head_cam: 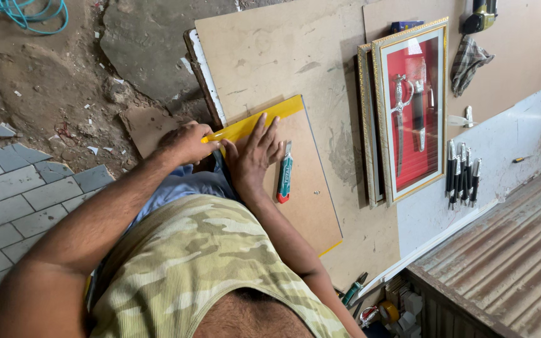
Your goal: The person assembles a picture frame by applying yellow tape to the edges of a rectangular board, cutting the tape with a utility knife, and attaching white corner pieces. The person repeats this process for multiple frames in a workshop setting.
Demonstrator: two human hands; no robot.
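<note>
On the brown board [311,188], both hands press a long yellow ruler [252,124].

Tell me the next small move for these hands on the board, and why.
Probably the right hand should reach over and pick up the utility knife. The yellow straightedge already lies across the brown board, the left hand grips its near end, and the right hand lies flat with its fingers spread on it. The knife lies untouched on the board just beside that hand.
</note>
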